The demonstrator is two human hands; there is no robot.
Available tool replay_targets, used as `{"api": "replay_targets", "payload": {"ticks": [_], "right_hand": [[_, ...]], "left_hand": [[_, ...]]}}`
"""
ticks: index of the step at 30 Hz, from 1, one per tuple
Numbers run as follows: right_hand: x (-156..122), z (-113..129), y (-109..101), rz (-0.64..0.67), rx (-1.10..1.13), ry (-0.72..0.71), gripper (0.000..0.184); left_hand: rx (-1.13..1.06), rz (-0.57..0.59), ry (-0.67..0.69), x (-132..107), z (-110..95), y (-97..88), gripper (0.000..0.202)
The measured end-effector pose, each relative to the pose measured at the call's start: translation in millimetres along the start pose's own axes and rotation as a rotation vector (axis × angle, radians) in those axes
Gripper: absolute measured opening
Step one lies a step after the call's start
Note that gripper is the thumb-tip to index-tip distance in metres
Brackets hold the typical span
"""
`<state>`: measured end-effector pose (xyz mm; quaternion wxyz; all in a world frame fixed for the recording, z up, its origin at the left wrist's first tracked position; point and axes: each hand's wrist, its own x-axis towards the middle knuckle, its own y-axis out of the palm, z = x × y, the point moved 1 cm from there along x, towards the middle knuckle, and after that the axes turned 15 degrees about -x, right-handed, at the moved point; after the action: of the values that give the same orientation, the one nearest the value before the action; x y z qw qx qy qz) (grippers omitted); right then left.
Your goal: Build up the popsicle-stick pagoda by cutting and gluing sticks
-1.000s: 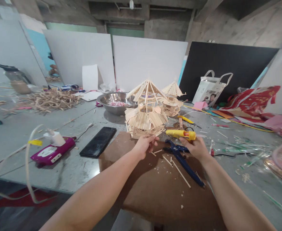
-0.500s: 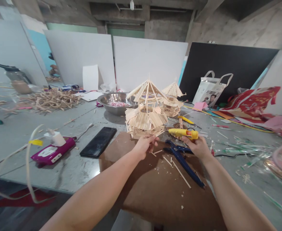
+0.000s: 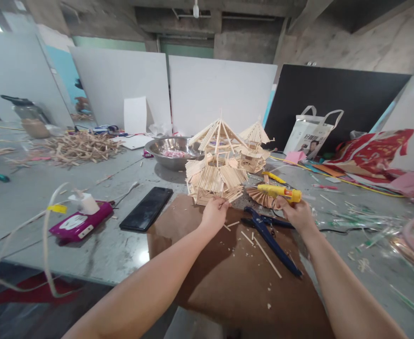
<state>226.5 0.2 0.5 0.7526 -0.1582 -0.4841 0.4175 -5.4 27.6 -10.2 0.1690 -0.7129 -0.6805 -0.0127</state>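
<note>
Head view: left hand (image 3: 214, 214) pinches stick pavilion (image 3: 216, 179) by its front edge; right hand (image 3: 297, 214) grips glue gun (image 3: 276, 190).
Between hands, blue cutters (image 3: 271, 241) crowd brown board (image 3: 235, 292) near its right edge.

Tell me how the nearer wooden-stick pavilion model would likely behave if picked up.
The nearer pavilion model is probably light for its size, being built of thin sticks. Its upper roof is likely fragile, with open gaps between ribs. The broad lower roof suggests it may resist tipping.
</note>
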Motion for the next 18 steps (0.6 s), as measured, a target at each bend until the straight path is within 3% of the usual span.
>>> {"api": "replay_targets", "payload": {"ticks": [4, 10, 18], "right_hand": [[-1, 1, 0, 0.052, 0.052, 0.069, 0.033], [0, 10, -6, 0.058, 0.134, 0.107, 0.038], [-3, 5, -2, 0.051, 0.303, 0.215, 0.038]], "left_hand": [[0.182, -0.027, 0.044, -4, -4, -1.4, 0.023], [0.226, -0.031, 0.054, -5, -4, -4.1, 0.022], [-0.092, 0.264, -0.04, 0, 9, 11.4, 0.026]]}}
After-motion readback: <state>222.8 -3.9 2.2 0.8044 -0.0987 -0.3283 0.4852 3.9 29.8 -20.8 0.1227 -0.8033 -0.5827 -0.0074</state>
